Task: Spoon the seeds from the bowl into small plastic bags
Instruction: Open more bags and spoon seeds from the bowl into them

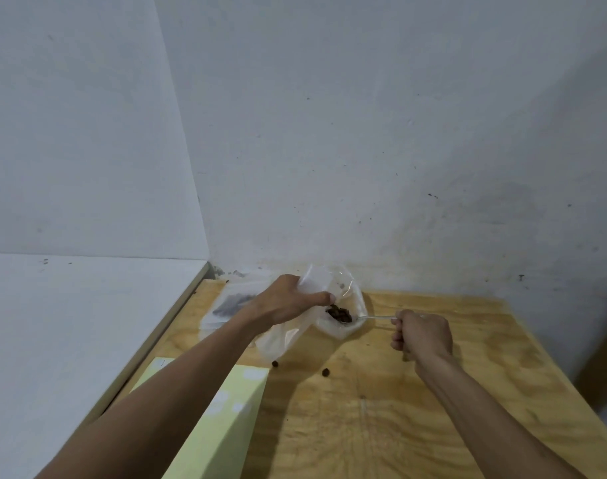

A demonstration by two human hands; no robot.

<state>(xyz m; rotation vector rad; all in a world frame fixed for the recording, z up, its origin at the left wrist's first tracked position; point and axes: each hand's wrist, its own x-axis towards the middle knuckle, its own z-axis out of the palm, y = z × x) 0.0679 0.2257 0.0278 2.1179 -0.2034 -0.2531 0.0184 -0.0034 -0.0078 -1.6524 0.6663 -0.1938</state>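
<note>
Here, left hand (pixel 288 300): grips plastic bag (pixel 288 335) open above the desk (pixel 399 392).
Right hand (pixel 423 335): clamped round spoon (pixel 371 318) handle, just right of bag.
Seeds (pixel 339 313): heaped on spoon (at the bag's mouth, seemingly).

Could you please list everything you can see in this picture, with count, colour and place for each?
plastic bag: one, clear, held open above the table's far left part.
spoon: one, silvery, its bowl at the bag's mouth.
seeds: one heap, dark brown, on the spoon.
loose seeds: two, dark brown, on the table near the bag.
flat bags: a stack, clear, count unclear, far left of the table behind the left hand.
yellow sheet: one, pale yellow, near left of the table.
table: one, light plywood.
walls: white, behind and left.
left hand: one, grips the plastic bag.
right hand: one, holds the spoon's handle.
</note>
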